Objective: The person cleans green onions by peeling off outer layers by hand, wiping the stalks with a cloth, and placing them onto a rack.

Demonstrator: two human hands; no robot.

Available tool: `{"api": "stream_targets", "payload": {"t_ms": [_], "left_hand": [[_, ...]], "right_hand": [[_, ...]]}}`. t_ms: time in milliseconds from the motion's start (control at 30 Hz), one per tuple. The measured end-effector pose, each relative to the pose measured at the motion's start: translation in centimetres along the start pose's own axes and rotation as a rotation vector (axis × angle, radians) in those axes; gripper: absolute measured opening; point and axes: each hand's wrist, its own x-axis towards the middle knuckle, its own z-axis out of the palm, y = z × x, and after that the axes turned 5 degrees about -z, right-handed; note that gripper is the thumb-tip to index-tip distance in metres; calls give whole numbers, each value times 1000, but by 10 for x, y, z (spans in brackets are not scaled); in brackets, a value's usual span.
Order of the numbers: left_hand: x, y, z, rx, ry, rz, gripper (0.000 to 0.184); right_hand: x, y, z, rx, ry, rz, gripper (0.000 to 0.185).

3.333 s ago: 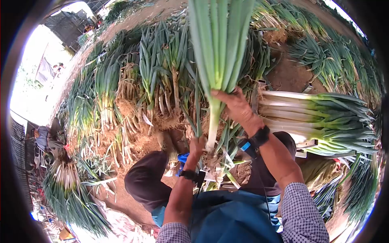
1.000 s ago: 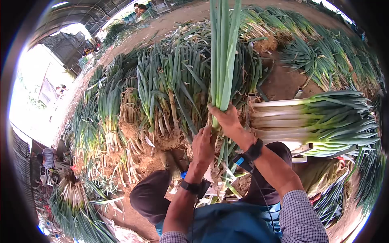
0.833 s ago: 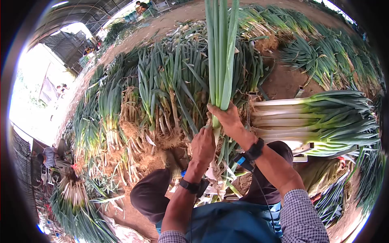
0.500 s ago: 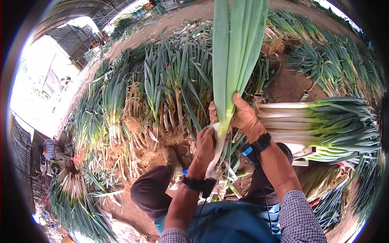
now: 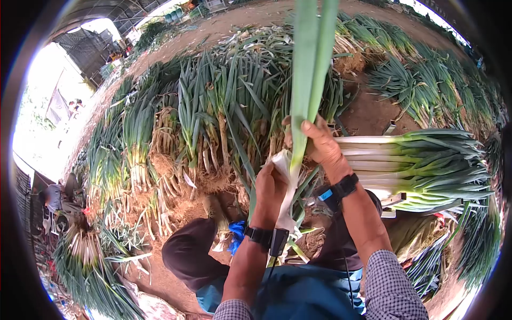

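A large green onion stands upright in front of me, its leaves running out of view at the top. My right hand is closed around it where the leaves meet the pale stem. Lower down, my left hand pinches a loose white outer layer that stands away from the stem. The white stem hangs down past my left fingers; its bottom end lies above the scraps between my knees. Some left fingertips are hidden behind the peeled layer.
Trimmed green onions lie stacked on a metal-ended rack at right. Untrimmed ones with roots fill the ground ahead and left. Another bundle lies at lower left. A blue scrap is beside my knee. A person sits at far left.
My left hand has drawn a white outer layer away from the stem. The leaves look narrower, as the onion has turned. My view has shifted slightly.
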Motion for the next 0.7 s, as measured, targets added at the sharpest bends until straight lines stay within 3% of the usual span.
{"api": "stream_targets", "payload": {"t_ms": [33, 133, 167, 200, 267, 333, 400, 433, 500, 600, 700], "left_hand": [[1, 2, 5, -25, 46, 28, 29], [-5, 8, 1, -140, -102, -19, 23], [-4, 11, -1, -115, -13, -90, 22], [-9, 19, -8, 9, -223, -125, 19], [-32, 24, 2, 403, -138, 33, 18], [-44, 37, -37, 1069, -254, 251, 19], [-72, 55, -55, 1100, -123, 57, 19], [-91, 66, -57, 778, 60, -231, 19], [-104, 88, -119, 1283, 152, -383, 24], [-130, 95, -189, 1719, 267, -452, 49], [-148, 70, -144, 2084, 155, 148, 77]], "right_hand": [[0, 2, 1, 6, 79, -39, 60], [5, 3, -12, 67, 221, -85, 55], [5, 0, -18, 97, 259, -32, 54], [8, -2, -21, 92, 306, -35, 55], [13, -6, -29, 132, 388, -66, 52], [18, -11, -45, 184, 394, -87, 48], [23, -20, -57, 147, 412, -133, 48], [24, -25, -62, 127, 424, -159, 48], [27, -33, -72, 98, 448, -207, 50], [30, -40, -84, 47, 485, -237, 53], [26, -38, -76, -52, 527, -241, 49]]}}
